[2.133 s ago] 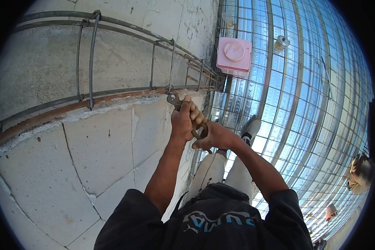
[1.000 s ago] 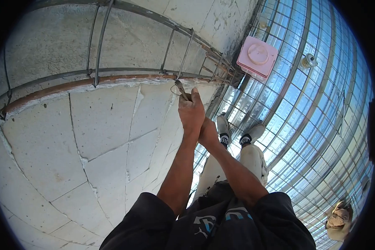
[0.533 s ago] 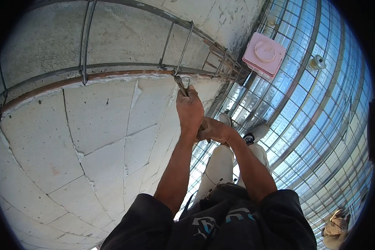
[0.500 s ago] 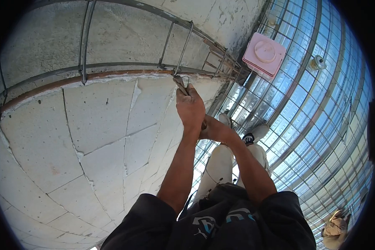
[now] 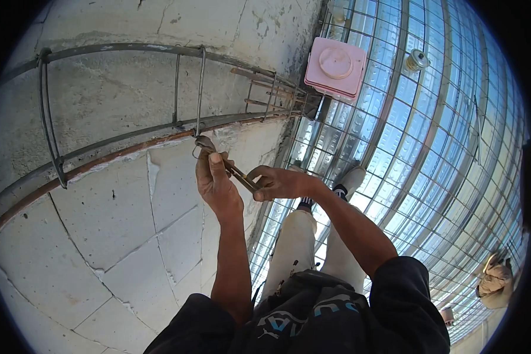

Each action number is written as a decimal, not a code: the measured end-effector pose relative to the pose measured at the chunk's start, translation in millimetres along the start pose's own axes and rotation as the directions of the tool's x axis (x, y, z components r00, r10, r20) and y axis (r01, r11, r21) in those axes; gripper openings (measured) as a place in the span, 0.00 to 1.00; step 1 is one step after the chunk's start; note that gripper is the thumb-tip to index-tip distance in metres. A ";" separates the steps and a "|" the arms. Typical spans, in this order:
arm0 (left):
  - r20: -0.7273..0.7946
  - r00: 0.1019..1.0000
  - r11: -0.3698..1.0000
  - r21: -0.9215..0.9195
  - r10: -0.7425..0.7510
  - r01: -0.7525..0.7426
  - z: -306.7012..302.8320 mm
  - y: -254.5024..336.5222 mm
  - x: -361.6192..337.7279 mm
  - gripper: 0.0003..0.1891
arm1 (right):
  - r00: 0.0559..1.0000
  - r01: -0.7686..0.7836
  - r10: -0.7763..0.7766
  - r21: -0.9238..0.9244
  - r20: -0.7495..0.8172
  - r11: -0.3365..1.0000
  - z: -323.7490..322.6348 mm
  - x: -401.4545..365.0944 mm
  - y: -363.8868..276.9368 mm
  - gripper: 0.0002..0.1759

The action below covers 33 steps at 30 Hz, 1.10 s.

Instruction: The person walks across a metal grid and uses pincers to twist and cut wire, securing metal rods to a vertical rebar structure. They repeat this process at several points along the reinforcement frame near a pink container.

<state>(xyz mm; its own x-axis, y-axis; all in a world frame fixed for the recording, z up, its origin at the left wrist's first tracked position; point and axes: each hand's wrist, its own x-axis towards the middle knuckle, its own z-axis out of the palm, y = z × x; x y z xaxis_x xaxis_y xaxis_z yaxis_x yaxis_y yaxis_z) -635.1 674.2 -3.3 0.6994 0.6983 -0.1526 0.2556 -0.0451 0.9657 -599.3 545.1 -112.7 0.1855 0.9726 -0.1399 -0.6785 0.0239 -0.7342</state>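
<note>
My left hand (image 5: 218, 186) is closed around the upper part of a pair of metal pincers (image 5: 239, 175), its thumb near their head. The pincers' head touches, or almost touches, a steel stirrup where it meets a long rebar (image 5: 153, 131). A thin loop of tie wire (image 5: 196, 152) shows beside the head. My right hand (image 5: 280, 183) pinches the handle ends between thumb and fingers. The rebar cage (image 5: 197, 88) runs along the top of the block wall (image 5: 124, 236).
On the wire-mesh floor (image 5: 395, 130) stand a pink lidded box (image 5: 335, 64) and a spool of wire (image 5: 418, 60). Farther back on the right lies a brown bundle (image 5: 495, 278). My feet stand on the mesh beside the wall.
The view has shifted, so cage and pink box appear further left. My right hand has come out from behind my left wrist to the handle ends, and the pincers have turned into view.
</note>
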 end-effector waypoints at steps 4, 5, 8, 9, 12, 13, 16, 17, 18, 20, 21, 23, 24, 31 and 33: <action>0.073 0.959 0.874 0.397 0.274 -0.280 1.9 -6.9 -7.9 0.15 | 0.918 0.250 -0.250 -0.038 -0.308 0.967 29.0 21.3 -4.9 0.48; 0.172 0.944 0.821 0.466 0.280 -0.328 -5.3 -11.4 -8.0 0.15 | 0.869 0.315 -0.314 -0.063 -0.382 0.947 38.0 26.6 -2.5 0.47; 0.368 0.920 0.729 0.593 0.132 -0.342 -25.7 -39.1 11.8 0.15 | 0.804 0.176 -0.183 -0.067 -0.566 0.982 47.0 32.2 15.3 0.39; 0.413 0.910 0.714 0.626 0.038 -0.314 -30.7 -51.9 18.8 0.15 | 0.771 0.166 -0.150 -0.031 -0.619 0.986 49.1 34.9 27.4 0.38; 0.489 0.852 0.515 0.787 -0.184 -0.341 -42.5 -115.9 41.0 0.15 | 0.634 -0.227 0.137 -0.013 -0.761 0.974 34.1 38.0 80.2 0.28; 0.495 0.848 0.441 0.814 -0.188 -0.378 -43.5 -142.3 46.3 0.15 | 0.562 -0.362 -0.003 -0.249 -0.827 0.899 20.4 43.3 127.9 0.25; 0.487 0.811 0.461 0.830 -0.323 -0.314 -40.4 -201.0 59.8 0.16 | 0.523 -0.193 0.084 -0.022 -0.848 0.981 -7.3 33.4 177.6 0.24; 0.515 0.765 0.522 0.806 -0.386 -0.279 -37.3 -219.5 57.1 0.16 | 0.480 -0.102 0.003 -0.053 -0.877 0.993 -11.7 37.0 197.0 0.23; 0.543 0.716 0.577 0.781 -0.439 -0.238 -29.5 -237.6 50.9 0.16 | 0.430 -0.010 -0.079 -0.092 -0.899 0.996 -15.0 39.2 211.5 0.23; 0.605 0.669 0.638 0.729 -0.432 -0.247 -12.1 -268.2 41.6 0.16 | 0.378 0.128 0.122 0.182 -0.918 0.975 -19.5 47.5 217.7 0.22; 0.632 0.673 0.645 0.705 -0.384 -0.295 -4.3 -281.0 35.0 0.17 | 0.363 0.198 0.227 0.313 -0.904 0.929 -22.1 49.4 222.4 0.22; 0.649 0.673 0.610 0.707 -0.356 -0.359 9.7 -305.7 25.8 0.17 | 0.273 -0.102 0.184 0.162 -0.944 0.982 -40.4 41.6 243.6 0.21; 0.636 0.673 0.566 0.734 -0.378 -0.375 16.2 -315.1 22.5 0.17 | 0.275 -0.272 0.065 -0.013 -0.959 0.962 -50.2 37.4 256.6 0.21; 0.483 0.821 0.642 0.741 -0.306 -0.197 39.0 -396.7 20.4 0.17 | -0.065 0.070 0.279 0.275 -0.958 0.959 -124.2 8.4 310.2 0.16; 0.541 0.805 0.719 0.658 -0.245 -0.223 40.8 -425.1 23.0 0.17 | 0.161 0.060 0.348 0.361 -0.923 0.931 -145.4 -14.2 323.8 0.16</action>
<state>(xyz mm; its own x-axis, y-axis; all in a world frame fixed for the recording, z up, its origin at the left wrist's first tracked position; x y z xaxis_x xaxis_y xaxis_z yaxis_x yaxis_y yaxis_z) -700.5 680.2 -425.9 0.8610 0.1868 -0.4731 0.4671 -0.6584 0.5901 -718.3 505.5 -445.1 0.4501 -0.0481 -0.8917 -0.8770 0.1639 -0.4516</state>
